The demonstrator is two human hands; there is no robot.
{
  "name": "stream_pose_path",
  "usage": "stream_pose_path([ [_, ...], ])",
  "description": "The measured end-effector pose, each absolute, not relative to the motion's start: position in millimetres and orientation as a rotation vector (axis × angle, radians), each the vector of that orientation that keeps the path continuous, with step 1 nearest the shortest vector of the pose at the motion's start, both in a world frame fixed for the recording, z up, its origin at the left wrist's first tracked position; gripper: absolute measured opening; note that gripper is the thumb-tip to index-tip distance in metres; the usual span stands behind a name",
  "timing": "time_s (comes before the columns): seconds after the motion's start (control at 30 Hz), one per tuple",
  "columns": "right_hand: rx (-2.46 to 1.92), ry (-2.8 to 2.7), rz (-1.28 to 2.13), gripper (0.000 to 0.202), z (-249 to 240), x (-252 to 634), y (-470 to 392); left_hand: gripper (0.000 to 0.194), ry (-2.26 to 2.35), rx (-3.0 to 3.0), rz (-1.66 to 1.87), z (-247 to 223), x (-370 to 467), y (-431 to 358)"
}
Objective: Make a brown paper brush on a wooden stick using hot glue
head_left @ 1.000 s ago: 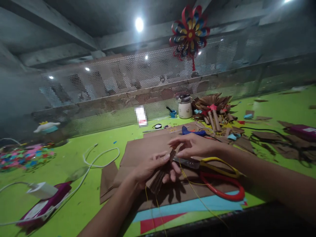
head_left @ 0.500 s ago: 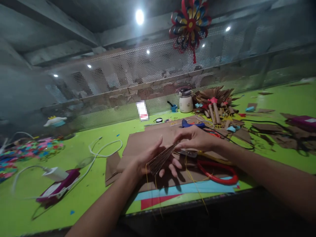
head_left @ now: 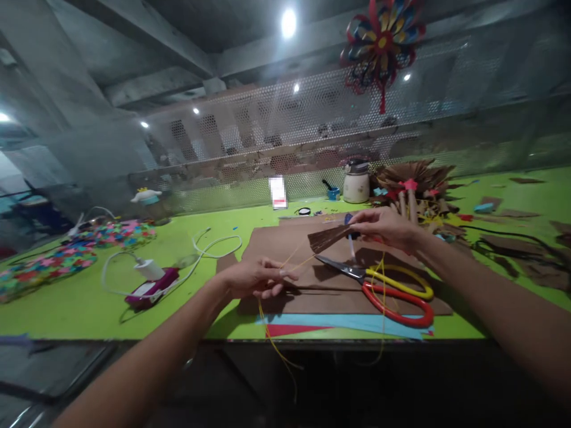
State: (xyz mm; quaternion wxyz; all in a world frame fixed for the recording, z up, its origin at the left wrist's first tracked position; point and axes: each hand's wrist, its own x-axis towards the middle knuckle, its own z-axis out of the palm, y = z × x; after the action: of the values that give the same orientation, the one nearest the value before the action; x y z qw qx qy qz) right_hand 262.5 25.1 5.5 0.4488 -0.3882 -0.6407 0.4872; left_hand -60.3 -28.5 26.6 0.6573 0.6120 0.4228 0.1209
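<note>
Item one, from my distant seat at the head camera: a small brown pleated paper fan [head_left: 328, 239], which I found raised above a stack of flat, matt brown paper sheets [head_left: 272, 241], near the table's middle. Its long axis ran nearly level from right to left, dipping slightly leftward; the broad, open edge pointed left, the narrow, gathered end right. Its texture was of close, straight ridges, its outline a slim wedge. I noted the person's bare right hand [head_left: 383, 227] with thumb and fingertips pinched together on the narrow end. The bare left hand [head_left: 259, 276], palm turned inward, was nearly closed at thumb and forefinger on fine yellow thread [head_left: 307, 260], thin strands of which ran taut up toward the fan, while other lengths hung in loose curves over the table edge. Below and right of the fan I listed large metal scissors [head_left: 399, 304] with one yellow and one red looped handle, lying on the brown sheets, blade tips pointing left and away. Under the stack's near edge: a long pale blue paper strip [head_left: 348, 325] and a pointed red paper piece [head_left: 294, 330]. Supporting all of it, I recorded a smooth, bright green tabletop [head_left: 187, 321].
</note>
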Motion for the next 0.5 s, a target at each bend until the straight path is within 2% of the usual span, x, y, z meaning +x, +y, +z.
stream_pose_path([
  [0.2,-0.937,-1.679,1.253,0.031,7,261,20,0.036,1.117,1.649,0.376,42,-105,-51],
  [0.4,-0.859,-1.753,1.259,0.031,0,262,23,0.034,1.226,1.75,0.451,36,-131,-72],
  [0.5,-0.808,-1.71,1.292,0.03,2,263,22,0.026,1.267,1.816,0.387,46,-149,-78],
])
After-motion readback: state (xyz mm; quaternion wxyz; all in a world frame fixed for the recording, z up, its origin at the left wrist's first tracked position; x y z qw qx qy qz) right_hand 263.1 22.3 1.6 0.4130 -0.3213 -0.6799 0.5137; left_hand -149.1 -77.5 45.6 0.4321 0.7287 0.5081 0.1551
